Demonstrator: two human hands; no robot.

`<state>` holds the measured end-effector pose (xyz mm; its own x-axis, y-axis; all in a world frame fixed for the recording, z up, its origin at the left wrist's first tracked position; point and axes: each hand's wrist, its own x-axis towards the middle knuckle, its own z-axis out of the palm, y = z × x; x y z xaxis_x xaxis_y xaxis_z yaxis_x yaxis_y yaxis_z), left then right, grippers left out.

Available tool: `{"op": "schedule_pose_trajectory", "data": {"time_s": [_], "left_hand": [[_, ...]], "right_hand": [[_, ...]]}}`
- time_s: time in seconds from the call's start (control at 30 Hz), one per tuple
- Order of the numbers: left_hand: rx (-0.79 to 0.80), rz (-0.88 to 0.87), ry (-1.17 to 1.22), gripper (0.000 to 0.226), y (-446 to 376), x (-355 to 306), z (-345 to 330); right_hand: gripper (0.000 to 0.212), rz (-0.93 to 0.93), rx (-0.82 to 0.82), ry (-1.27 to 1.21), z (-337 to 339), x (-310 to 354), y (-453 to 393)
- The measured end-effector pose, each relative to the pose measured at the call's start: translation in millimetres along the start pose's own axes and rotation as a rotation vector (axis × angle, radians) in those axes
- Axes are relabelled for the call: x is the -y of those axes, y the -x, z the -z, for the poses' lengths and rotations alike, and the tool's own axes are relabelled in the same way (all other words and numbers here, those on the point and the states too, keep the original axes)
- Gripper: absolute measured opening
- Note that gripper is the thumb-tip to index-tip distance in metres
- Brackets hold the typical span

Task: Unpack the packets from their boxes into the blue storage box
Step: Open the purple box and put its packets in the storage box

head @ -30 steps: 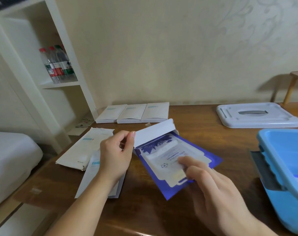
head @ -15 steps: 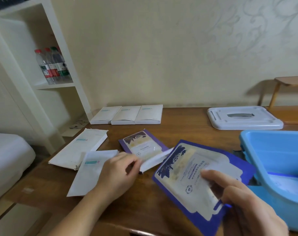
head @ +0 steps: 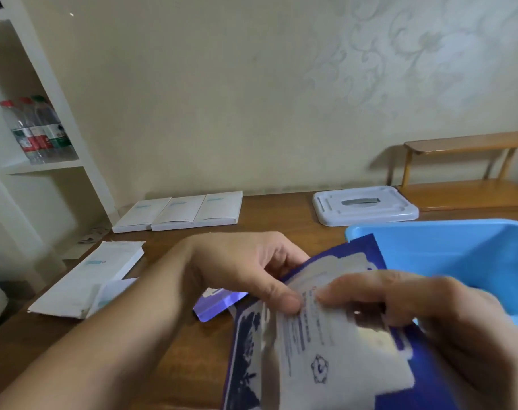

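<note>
1 head cam — fwd-down, close over table (head: 281,211)

Cream patterned wall (head: 281,84) — white shelf unit (head: 47,165) left, wooden bench (head: 464,143) right.

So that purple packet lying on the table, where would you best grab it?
Pinch the purple packet at its near-left corner, coming from the left: it lies flat, and that corner juts out bare while the left hand covers the rest.
</note>
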<state>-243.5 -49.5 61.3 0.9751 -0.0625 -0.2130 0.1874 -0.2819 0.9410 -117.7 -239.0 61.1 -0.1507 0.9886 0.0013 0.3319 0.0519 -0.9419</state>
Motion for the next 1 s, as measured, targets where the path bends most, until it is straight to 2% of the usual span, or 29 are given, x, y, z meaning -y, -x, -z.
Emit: {"op": "schedule_pose_trajectory", "data": {"time_s": [0.03,0.07,0.1,0.13,0.17,0.2,0.23,0.27,0.33,0.4,0.53,0.63,0.7,0.77,0.83,0.9,1.0], "left_hand": [[-0.026,-0.052,0.047,0.048,-8,4,-1],[-0.057,-0.109,0.118,0.043,-13,7,0],[-0.116,-0.175,0.207,0.039,-20,8,-2],[-0.194,-0.239,0.322,0.038,-28,6,-4],[-0.31,-0.298,0.44,0.036,-39,5,-7],[-0.451,-0.348,0.533,0.035,-51,4,-12],[-0.592,-0.385,0.593,0.031,-63,3,-17],[-0.699,-0.419,0.624,0.024,-74,0,-24],[-0.816,-0.477,0.604,0.014,-91,-1,-33],[-0.827,-0.483,0.563,0.016,-99,-4,-37],[-0.879,-0.522,0.344,0.038,-103,-12,-16],[-0.89,-0.378,-0.063,0.038,-110,-16,-2],[-0.876,-0.273,-0.34,0.03,-118,-14,0],[-0.918,-0.228,-0.54,0.031,-125,-10,1],[-0.92,-0.209,-0.658,0.037,-130,-8,1],[-0.843,-0.167,-0.765,0.03,-134,-9,2],[-0.743,-0.131,-0.814,0.017,-141,-8,3]], "right_hand": [[0.106,0.146,-0.065,-0.096,9,-12,8],[0.091,0.235,-0.19,-0.113,12,-9,8],[0.025,0.381,-0.294,-0.026,27,-19,5],[0.06,0.513,-0.615,-0.024,31,-35,7],[0.053,0.515,-0.773,-0.198,30,-44,15],[0.057,0.528,-0.743,-0.348,37,-63,22],[0.062,0.426,-0.751,-0.404,42,-66,20],[0.06,0.363,-0.631,-0.401,49,-67,19],[0.04,0.262,-0.611,-0.306,61,-68,20],[0.031,0.25,-0.657,-0.22,75,-60,27],[0.032,0.106,-0.662,0.14,145,-53,44],[0.032,-0.107,-0.464,0.325,201,-55,44],[0.031,-0.204,-0.288,0.426,222,-58,37],[0.029,-0.284,-0.111,0.519,234,-62,28],[0.028,-0.362,0.036,0.591,236,-67,16],[0.027,-0.432,0.145,0.672,230,-75,3],[0.027,-0.5,0.221,0.797,220,-93,-16]]}}
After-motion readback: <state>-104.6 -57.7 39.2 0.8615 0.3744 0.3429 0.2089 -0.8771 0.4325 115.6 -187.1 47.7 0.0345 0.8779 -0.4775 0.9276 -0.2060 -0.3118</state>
